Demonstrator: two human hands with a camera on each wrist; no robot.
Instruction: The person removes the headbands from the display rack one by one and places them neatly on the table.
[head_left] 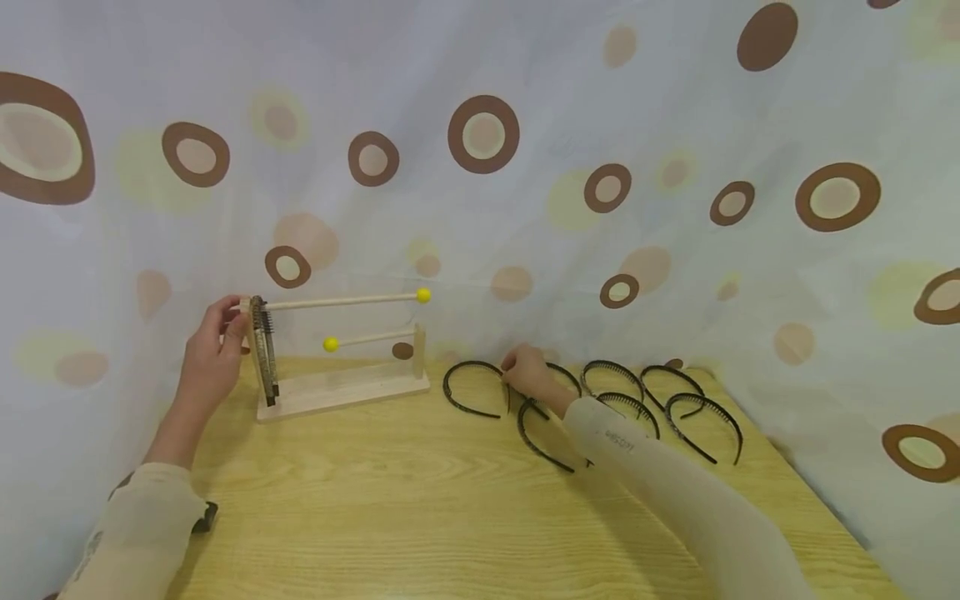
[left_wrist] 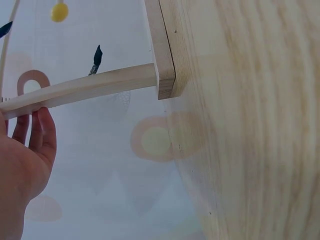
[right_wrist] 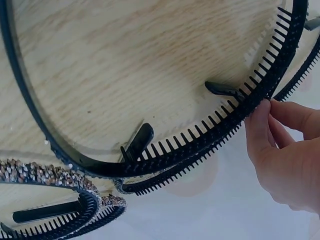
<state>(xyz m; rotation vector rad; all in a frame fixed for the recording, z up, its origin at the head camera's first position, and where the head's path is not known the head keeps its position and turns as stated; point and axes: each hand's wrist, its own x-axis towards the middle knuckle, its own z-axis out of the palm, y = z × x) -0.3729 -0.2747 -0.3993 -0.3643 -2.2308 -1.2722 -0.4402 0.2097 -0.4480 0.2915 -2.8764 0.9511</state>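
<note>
A wooden rack (head_left: 345, 390) has two yellow-tipped rods, the upper one (head_left: 345, 302) longer. Black toothed headbands with glittery trim (head_left: 264, 350) hang at that rod's left end. My left hand (head_left: 212, 354) grips the top of the rack's left post (left_wrist: 100, 86); the fingers show against the post in the left wrist view. Right of the rack, my right hand (head_left: 534, 375) pinches a black toothed headband (right_wrist: 200, 141) between thumb and fingers. The headband's band stands close to the tabletop. Another headband (head_left: 447, 392) lies just left of that hand.
Several more black headbands (head_left: 705, 408) lie on the wooden table (head_left: 390, 517) to the right, some overlapping. Glittery headbands (right_wrist: 45, 172) sit close by in the right wrist view. A dotted cloth (head_left: 480, 225) hangs directly behind the rack.
</note>
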